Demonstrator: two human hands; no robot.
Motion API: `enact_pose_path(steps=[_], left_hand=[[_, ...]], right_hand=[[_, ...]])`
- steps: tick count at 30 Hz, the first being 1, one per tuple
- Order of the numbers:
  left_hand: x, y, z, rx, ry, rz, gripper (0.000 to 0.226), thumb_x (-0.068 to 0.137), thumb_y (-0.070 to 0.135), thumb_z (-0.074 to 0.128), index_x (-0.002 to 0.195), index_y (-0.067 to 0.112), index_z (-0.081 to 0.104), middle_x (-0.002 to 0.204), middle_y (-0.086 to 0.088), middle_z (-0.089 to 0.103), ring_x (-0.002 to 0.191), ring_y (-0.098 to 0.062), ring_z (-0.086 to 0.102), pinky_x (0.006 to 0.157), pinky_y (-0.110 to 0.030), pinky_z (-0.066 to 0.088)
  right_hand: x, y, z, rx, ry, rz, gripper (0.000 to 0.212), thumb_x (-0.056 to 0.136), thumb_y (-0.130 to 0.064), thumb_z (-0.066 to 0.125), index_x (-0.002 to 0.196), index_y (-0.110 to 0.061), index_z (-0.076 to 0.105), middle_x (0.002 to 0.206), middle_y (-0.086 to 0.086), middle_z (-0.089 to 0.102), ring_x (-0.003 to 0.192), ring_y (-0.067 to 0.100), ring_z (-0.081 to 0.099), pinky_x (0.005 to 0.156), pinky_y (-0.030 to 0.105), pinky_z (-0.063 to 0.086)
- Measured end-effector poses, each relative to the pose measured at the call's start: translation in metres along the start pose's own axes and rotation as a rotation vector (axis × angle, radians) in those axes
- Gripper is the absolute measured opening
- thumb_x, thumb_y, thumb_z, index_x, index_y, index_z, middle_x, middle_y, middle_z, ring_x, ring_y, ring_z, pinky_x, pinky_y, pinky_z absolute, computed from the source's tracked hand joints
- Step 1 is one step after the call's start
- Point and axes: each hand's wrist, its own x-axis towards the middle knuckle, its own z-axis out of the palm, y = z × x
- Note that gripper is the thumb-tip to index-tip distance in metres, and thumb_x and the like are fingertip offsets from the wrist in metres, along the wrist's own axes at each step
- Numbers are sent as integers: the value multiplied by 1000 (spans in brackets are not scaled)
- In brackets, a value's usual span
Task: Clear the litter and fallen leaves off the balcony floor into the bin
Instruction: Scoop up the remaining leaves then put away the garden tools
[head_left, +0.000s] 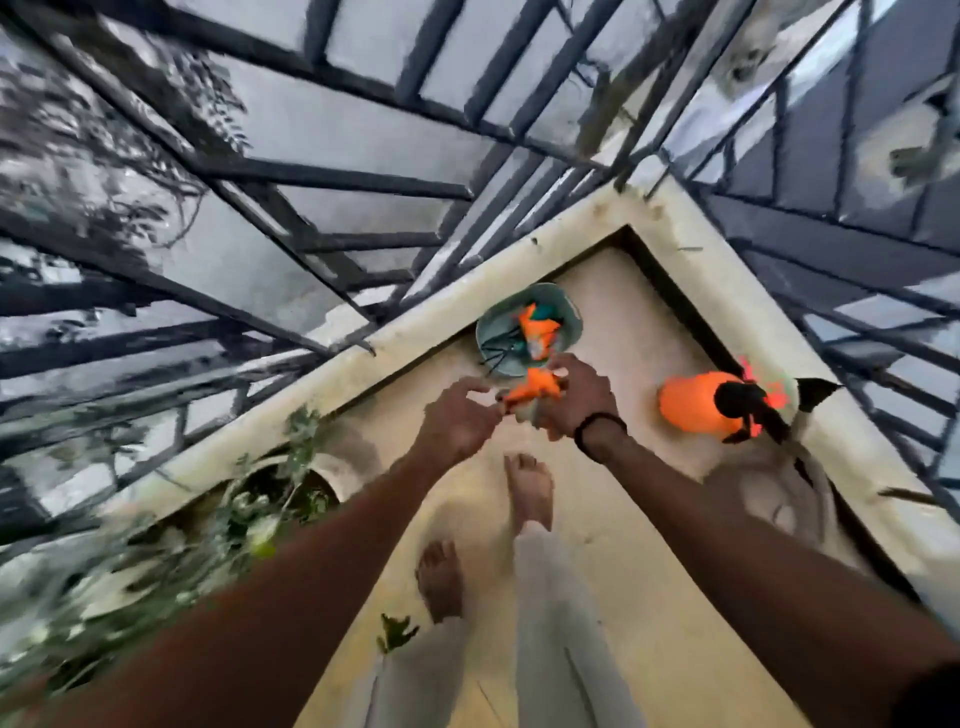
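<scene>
Both forearms reach out; right hand (576, 397) grips orange litter (535, 391) just short of the bin (491, 325), probably to drop it; left hand (457, 421) loosely open beside.

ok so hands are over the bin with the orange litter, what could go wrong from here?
1. The orange wrapper is held by the right hand short of the bin; let go here, it may land on the floor.
2. The left hand only touches the wrapper's end, so little backup if it slips.
3. A fallen leaf lies by the bare foot and could be missed or stepped on.
</scene>
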Motion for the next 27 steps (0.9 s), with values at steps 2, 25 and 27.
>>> enact_pose_path(steps=[2, 25, 27], left_hand=[[54, -18, 24, -16, 15, -56, 35, 92, 32, 76, 119, 14, 63, 91, -13, 77, 81, -15, 73, 73, -31, 54], [-132, -154, 5, -581, 335, -411, 31, 95, 46, 67, 114, 21, 68, 102, -8, 77, 103, -30, 70, 94, -42, 53], [-182, -183, 13, -670, 396, -433, 28, 94, 47, 66, 112, 25, 67, 102, -5, 77, 101, -26, 71, 93, -39, 54]], right_hand=[[57, 2, 10, -86, 23, -25, 67, 60, -37, 84, 121, -37, 57, 118, 10, 66, 103, 38, 68, 81, 49, 59], [-51, -12, 151, -544, -451, -144, 21, 79, -29, 76, 99, -24, 72, 113, 8, 70, 111, 26, 64, 97, 33, 53], [-97, -16, 176, -616, -473, -200, 22, 75, -35, 76, 95, -26, 72, 109, 4, 71, 106, 25, 66, 96, 34, 54]])
